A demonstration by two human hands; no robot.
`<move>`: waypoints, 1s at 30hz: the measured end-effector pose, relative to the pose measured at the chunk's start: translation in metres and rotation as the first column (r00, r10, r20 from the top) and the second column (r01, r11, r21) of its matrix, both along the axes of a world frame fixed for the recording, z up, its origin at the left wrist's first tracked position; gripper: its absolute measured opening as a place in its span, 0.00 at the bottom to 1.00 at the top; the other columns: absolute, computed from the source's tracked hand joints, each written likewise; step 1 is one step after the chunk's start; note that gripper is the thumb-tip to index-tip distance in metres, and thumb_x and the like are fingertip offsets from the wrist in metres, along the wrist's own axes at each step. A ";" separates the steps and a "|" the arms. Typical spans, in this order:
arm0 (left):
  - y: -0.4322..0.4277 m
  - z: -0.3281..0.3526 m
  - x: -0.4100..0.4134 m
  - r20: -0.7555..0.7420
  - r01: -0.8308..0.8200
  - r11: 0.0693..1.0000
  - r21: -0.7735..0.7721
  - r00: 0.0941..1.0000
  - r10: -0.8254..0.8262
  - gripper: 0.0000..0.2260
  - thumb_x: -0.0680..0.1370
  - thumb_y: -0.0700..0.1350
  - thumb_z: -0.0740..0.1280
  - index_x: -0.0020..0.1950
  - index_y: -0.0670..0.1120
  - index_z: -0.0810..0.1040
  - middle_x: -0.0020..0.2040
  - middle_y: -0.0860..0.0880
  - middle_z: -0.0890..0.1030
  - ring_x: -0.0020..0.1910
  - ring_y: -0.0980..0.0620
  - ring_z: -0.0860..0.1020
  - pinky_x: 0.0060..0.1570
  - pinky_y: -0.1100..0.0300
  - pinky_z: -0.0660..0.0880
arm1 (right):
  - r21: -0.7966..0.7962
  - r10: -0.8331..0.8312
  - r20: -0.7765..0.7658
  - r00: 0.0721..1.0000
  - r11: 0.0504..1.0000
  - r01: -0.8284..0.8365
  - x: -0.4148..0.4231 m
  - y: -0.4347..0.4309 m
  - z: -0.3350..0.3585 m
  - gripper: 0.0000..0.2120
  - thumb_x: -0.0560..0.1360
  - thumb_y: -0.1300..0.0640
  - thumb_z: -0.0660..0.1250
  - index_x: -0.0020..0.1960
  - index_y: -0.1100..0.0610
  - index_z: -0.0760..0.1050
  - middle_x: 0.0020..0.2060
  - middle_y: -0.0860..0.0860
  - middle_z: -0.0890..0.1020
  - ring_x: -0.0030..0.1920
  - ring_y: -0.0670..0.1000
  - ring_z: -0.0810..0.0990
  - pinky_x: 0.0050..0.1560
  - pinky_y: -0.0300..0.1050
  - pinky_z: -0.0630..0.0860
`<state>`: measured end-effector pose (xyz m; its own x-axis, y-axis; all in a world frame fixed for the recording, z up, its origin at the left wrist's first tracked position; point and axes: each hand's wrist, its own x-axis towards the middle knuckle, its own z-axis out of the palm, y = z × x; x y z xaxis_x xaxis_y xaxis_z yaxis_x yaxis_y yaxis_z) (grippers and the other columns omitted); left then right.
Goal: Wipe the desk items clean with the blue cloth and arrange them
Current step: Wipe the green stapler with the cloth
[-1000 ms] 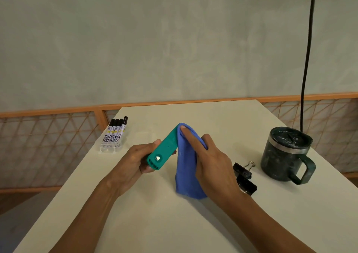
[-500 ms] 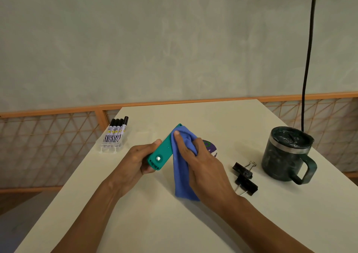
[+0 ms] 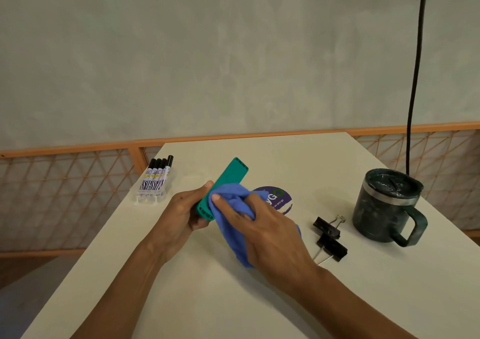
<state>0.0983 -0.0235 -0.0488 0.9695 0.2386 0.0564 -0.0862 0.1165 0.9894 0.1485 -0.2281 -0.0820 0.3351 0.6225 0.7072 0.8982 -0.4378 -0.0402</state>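
My left hand [image 3: 181, 214] holds the green block [image 3: 223, 186] tight while my right hand [image 3: 262, 230] grips the blue cloth [image 3: 233, 208], so I should rub every side.

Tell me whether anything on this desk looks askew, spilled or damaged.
Nothing spilled or broken. The two black binder clips lie crooked, at angles to each other, left of the mug. The marker pack sits right by the left edge of the desk. The mug's dark finish looks mottled; dirt or pattern, I cannot tell.
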 end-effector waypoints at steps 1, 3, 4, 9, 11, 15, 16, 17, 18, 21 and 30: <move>0.002 0.000 0.000 0.010 -0.007 1.000 -0.013 1.000 0.007 0.32 0.58 0.73 0.83 0.45 0.47 0.88 0.35 0.48 0.72 0.31 0.54 0.65 0.29 0.63 0.61 | 0.016 -0.002 0.003 1.000 1.000 0.002 0.002 0.002 0.002 0.39 0.73 0.59 0.67 0.83 0.45 0.67 0.51 0.51 0.76 0.42 0.51 0.78 0.34 0.40 0.64; 0.005 0.000 0.000 0.014 -0.023 0.999 -0.026 1.000 0.023 0.31 0.60 0.71 0.83 0.47 0.47 0.88 0.36 0.46 0.72 0.31 0.53 0.65 0.29 0.62 0.60 | 0.090 -0.066 -0.032 0.997 0.994 0.069 0.012 0.001 0.008 0.38 0.72 0.59 0.65 0.82 0.46 0.69 0.50 0.52 0.76 0.41 0.51 0.77 0.34 0.41 0.64; 0.005 0.000 0.000 0.008 -0.031 0.999 -0.022 0.999 0.031 0.29 0.63 0.70 0.82 0.46 0.46 0.88 0.36 0.46 0.72 0.31 0.53 0.65 0.29 0.62 0.60 | 0.111 -0.092 -0.053 0.994 0.989 0.098 0.015 0.001 0.010 0.37 0.72 0.58 0.64 0.82 0.47 0.69 0.51 0.53 0.76 0.41 0.51 0.78 0.33 0.41 0.65; 0.005 -0.001 0.001 -0.001 -0.036 0.999 -0.016 0.999 0.036 0.27 0.64 0.69 0.81 0.45 0.46 0.88 0.35 0.47 0.72 0.32 0.54 0.66 0.31 0.62 0.61 | -0.018 0.012 -0.067 0.998 1.000 -0.013 0.003 -0.003 -0.001 0.34 0.79 0.57 0.64 0.83 0.41 0.64 0.55 0.51 0.76 0.45 0.52 0.78 0.32 0.44 0.75; 0.007 -0.001 0.001 0.017 -0.028 0.999 -0.030 0.999 0.028 0.27 0.63 0.68 0.81 0.46 0.47 0.89 0.36 0.47 0.73 0.32 0.54 0.66 0.30 0.62 0.60 | 0.049 -0.032 -0.063 0.997 0.998 0.035 0.011 -0.004 0.003 0.32 0.81 0.58 0.60 0.83 0.39 0.64 0.53 0.50 0.74 0.43 0.50 0.74 0.33 0.42 0.68; 0.002 0.001 0.001 0.015 -0.043 0.999 -0.012 0.999 0.043 0.23 0.73 0.66 0.78 0.47 0.46 0.89 0.37 0.46 0.74 0.32 0.52 0.65 0.30 0.62 0.59 | 0.104 -0.081 -0.192 0.978 0.989 0.102 0.021 -0.002 0.005 0.43 0.78 0.64 0.70 0.85 0.38 0.58 0.54 0.51 0.72 0.41 0.51 0.73 0.29 0.46 0.75; 0.000 0.001 0.001 -0.002 -0.060 0.998 -0.005 0.998 0.060 0.21 0.75 0.64 0.76 0.46 0.46 0.89 0.37 0.46 0.74 0.33 0.52 0.64 0.30 0.62 0.60 | 0.093 -0.056 -0.198 0.979 0.993 0.076 0.017 -0.001 0.005 0.42 0.77 0.62 0.71 0.85 0.39 0.59 0.56 0.52 0.73 0.42 0.52 0.76 0.30 0.47 0.78; 0.001 0.001 0.002 -0.014 -0.072 0.997 0.002 0.997 0.072 0.20 0.77 0.63 0.76 0.47 0.45 0.89 0.37 0.46 0.74 0.34 0.51 0.64 0.30 0.62 0.61 | 0.079 -0.030 -0.175 0.984 0.996 0.045 0.012 0.000 0.004 0.40 0.77 0.60 0.71 0.85 0.41 0.61 0.57 0.53 0.74 0.43 0.53 0.77 0.31 0.48 0.79; 0.001 0.001 0.001 -0.020 -0.066 0.998 0.006 0.998 0.066 0.21 0.76 0.64 0.76 0.48 0.45 0.89 0.38 0.45 0.75 0.35 0.52 0.66 0.31 0.62 0.63 | 0.058 -0.009 -0.132 0.991 0.998 0.016 0.008 0.001 0.002 0.40 0.76 0.59 0.72 0.84 0.41 0.63 0.57 0.53 0.75 0.44 0.53 0.78 0.31 0.47 0.79; 0.006 0.000 0.001 -0.007 -0.048 0.999 0.019 0.999 0.048 0.31 0.66 0.71 0.79 0.53 0.46 0.90 0.46 0.42 0.81 0.42 0.50 0.75 0.41 0.58 0.71 | -0.007 0.038 -0.041 0.998 0.999 -0.038 0.001 0.004 -0.002 0.42 0.74 0.61 0.76 0.83 0.42 0.66 0.55 0.52 0.75 0.44 0.52 0.78 0.32 0.45 0.77; 0.001 0.003 -0.002 -0.011 -0.081 0.997 -0.007 0.997 0.081 0.24 0.80 0.61 0.67 0.63 0.44 0.87 0.62 0.41 0.87 0.61 0.42 0.85 0.60 0.47 0.83 | -0.004 0.095 -0.019 0.995 0.995 -0.095 -0.004 0.003 -0.008 0.31 0.85 0.54 0.63 0.85 0.40 0.58 0.57 0.51 0.75 0.49 0.51 0.78 0.40 0.48 0.83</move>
<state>0.0968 -0.0223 -0.0461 0.9475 0.3166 0.0445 -0.0854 0.1167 0.9895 0.1445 -0.2255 -0.0901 0.2871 0.6560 0.6981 0.9350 -0.3504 -0.0552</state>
